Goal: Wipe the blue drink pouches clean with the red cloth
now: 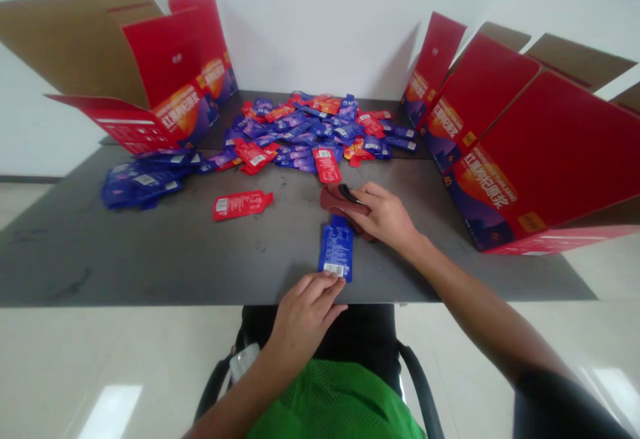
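Head view here, looking down at a dark grey table (150, 252): the left hand (305, 312) has its fingers held together and laid flat, the tips pressing on the bottom edge of a blue sachet (336, 249) right where the white barcode patch is, which looks like pinning it so it doesn't slide. The right hand (383, 215) is curled around a dark red cloth (334, 199) with something small and black (347, 193) sticking out between thumb and fingers; can't tell what that black bit is. The fingers are closed on the cloth, and the cloth sits right at the top end of the sachet, touching or overlapping it, so to me it reads as holding one end down while the other gets wiped or pressed. The sachet itself lies flat near the front edge of the table, lengthwise away from the body, blue with small white print and a narrow neck at the top. Further out, a lone red sachet (242, 204) lies off to the left, well apart. Behind that there's a big loose heap of sachets (310, 129), blue and red mixed, plus a tidier blue bunch (145, 179) on the left. Open red cartons stand on both sides, one on the left (170, 92) and a row on the right (540, 159), flaps up, tipped towards the middle, probably for easy reach.
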`<state>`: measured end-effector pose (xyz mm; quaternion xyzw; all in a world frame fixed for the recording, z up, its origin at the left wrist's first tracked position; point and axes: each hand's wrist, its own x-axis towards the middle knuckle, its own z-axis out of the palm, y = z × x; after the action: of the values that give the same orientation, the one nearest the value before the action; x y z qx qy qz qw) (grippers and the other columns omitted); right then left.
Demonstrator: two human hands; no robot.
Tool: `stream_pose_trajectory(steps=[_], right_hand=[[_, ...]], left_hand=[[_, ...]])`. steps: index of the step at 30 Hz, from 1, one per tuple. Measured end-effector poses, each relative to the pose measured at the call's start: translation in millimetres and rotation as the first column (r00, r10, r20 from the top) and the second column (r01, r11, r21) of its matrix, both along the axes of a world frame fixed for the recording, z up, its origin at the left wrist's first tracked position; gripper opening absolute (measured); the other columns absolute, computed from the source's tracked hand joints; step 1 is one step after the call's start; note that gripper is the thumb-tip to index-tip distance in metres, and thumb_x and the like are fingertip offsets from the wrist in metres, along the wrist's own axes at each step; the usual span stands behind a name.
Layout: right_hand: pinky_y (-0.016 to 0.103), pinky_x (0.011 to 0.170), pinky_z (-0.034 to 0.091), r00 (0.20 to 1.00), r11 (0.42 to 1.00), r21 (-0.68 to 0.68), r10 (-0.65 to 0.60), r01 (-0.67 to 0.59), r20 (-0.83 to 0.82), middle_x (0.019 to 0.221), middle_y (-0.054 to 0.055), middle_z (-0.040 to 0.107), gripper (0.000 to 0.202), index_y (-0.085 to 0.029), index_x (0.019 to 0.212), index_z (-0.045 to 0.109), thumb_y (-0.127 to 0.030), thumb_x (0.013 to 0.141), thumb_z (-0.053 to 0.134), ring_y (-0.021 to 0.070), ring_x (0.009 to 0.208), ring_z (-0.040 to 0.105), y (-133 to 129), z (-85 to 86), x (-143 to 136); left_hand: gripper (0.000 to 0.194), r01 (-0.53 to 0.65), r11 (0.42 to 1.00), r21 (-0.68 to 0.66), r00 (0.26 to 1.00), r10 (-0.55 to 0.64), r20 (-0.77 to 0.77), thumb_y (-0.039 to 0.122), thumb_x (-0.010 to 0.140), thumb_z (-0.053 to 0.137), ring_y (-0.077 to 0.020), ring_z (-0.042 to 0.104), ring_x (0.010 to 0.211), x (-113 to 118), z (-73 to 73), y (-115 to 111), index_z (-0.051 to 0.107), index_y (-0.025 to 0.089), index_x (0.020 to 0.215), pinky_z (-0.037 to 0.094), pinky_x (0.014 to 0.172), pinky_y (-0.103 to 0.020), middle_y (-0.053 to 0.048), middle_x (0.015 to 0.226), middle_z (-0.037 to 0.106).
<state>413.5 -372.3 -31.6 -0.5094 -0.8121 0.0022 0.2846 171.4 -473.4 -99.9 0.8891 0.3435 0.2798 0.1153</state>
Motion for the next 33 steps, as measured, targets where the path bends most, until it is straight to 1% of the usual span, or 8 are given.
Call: stream_pose_trajectory(steps=[3,7,11,15,18,21,27,33], right_hand=[[0.031,0.073,0.051,0.995,0.997,0.011,0.079,-0.078,-0.068,0.095,0.007,0.065,0.033,-0.019,0.124,0.07,-0.04,0.101,0.06,0.0191,0.084,0.063,-40,12.5,-14],[0.031,0.08,0.054,0.97,0.96,-0.144,0.243,-0.242,-0.011,0.106,0.007,0.069,0.034,-0.022,0.13,0.068,-0.038,0.103,0.057,0.0194,0.094,0.066,-65,-5.9,-29],[0.03,0.08,0.053,0.997,0.987,-0.149,0.07,-0.065,0.023,0.1,0.007,0.068,0.037,-0.021,0.129,0.07,-0.043,0.1,0.062,0.0195,0.09,0.066,-24,-27.4,-14],[0.031,0.072,0.05,0.988,0.995,-0.077,-0.051,0.063,0.149,0.098,0.008,0.067,0.034,-0.02,0.126,0.072,-0.038,0.099,0.061,0.0216,0.087,0.064,15,-15.2,12],[0.032,0.073,0.05,0.989,0.986,0.072,-0.148,0.147,0.002,0.1,0.009,0.066,0.033,-0.019,0.123,0.072,-0.038,0.1,0.058,0.0224,0.087,0.064,14,-2.8,26],[0.034,0.077,0.051,0.957,0.949,0.189,-0.216,0.253,-0.196,0.097,0.008,0.066,0.031,-0.019,0.114,0.073,-0.041,0.098,0.059,0.0232,0.088,0.064,7,-1.9,39],[0.032,0.074,0.049,0.919,0.921,0.191,-0.283,0.34,-0.275,0.092,0.007,0.067,0.031,-0.018,0.105,0.075,-0.045,0.094,0.063,0.0219,0.086,0.065,13,-12.4,65],[0.032,0.074,0.049,0.914,0.918,0.181,-0.296,0.352,-0.279,0.091,0.007,0.069,0.034,-0.018,0.102,0.075,-0.048,0.093,0.064,0.0216,0.085,0.066,20,-17.1,80]], left_hand=[[0.043,-0.001,1.0,-0.005,1.0,0.001,-0.02,0.031,0.09,0.076,-0.0247,0.064,0.11,-1,0.1,0,0.067,0.018,0.13,0.059,0.095,-0.04,-0.008,0.118,0.071],[0.037,-0.015,1.0,-0.008,0.998,0.015,-0.055,0.032,0.091,0.075,-0.0246,0.065,0.1,0,1.4,0,0.069,0.018,0.125,0.061,0.087,-0.04,-0.007,0.113,0.072],[0.042,0.01,1.0,-0.014,0.999,-0.01,-0.041,0.03,0.092,0.074,-0.0249,0.064,0.11,0,5.0,-1,0.066,0.016,0.13,0.059,0.094,-0.04,-0.009,0.117,0.071],[0.036,0.025,0.998,-0.055,0.999,-0.027,-0.038,0.039,0.096,0.069,-0.0239,0.065,0.107,-1,20.5,4,0.069,0.019,0.125,0.06,0.09,-0.04,-0.008,0.116,0.071],[0.028,0.014,0.996,-0.093,0.998,-0.019,-0.055,0.041,0.102,0.059,-0.0218,0.065,0.099,5,37.7,19,0.073,0.022,0.117,0.058,0.089,-0.04,-0.006,0.11,0.073],[0.032,-0.098,0.994,-0.049,0.992,0.094,-0.078,0.039,0.106,0.05,-0.0226,0.064,0.103,19,48.3,43,0.07,0.022,0.124,0.055,0.095,-0.042,-0.007,0.112,0.071],[0.058,-0.352,0.934,-0.055,0.908,0.327,-0.26,0.055,0.095,0.064,-0.0323,0.059,0.114,50,49.9,86,0.061,0.012,0.134,0.054,0.094,-0.046,-0.017,0.121,0.062],[0.049,-0.299,0.889,-0.346,0.934,0.199,-0.297,0.045,0.093,0.07,-0.0347,0.065,0.11,63,54.5,106,0.064,0.009,0.125,0.051,0.096,-0.047,-0.021,0.117,0.065]])
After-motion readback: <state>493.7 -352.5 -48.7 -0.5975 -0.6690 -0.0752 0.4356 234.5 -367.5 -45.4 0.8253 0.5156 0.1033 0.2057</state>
